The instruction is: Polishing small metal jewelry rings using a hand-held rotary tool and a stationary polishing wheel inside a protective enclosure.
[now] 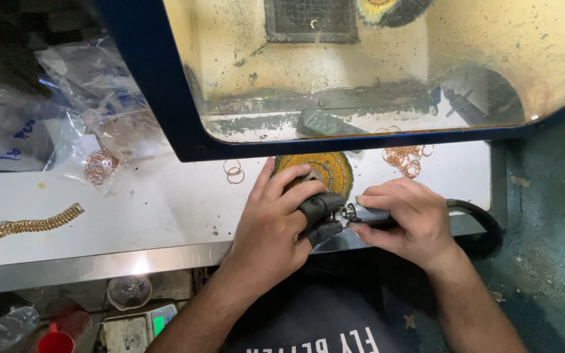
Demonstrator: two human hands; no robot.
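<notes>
Two hands meet at the bench edge: left hand (276, 219) pinching a small piece in dark finger guards (320, 208), right hand (405, 219) clamped on a rotary handpiece (366, 213) lying level, tip pointing left

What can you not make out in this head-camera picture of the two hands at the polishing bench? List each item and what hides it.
- Piece being worked: hidden in the head view between the black-covered fingertips of the left hand.
- Rotary handpiece: mostly covered by the right hand; its bit is too small to tell.
- Yellow buffing wheel: upper part cut off by the blue hood.
- Gold chain: runs off the left edge.
</notes>
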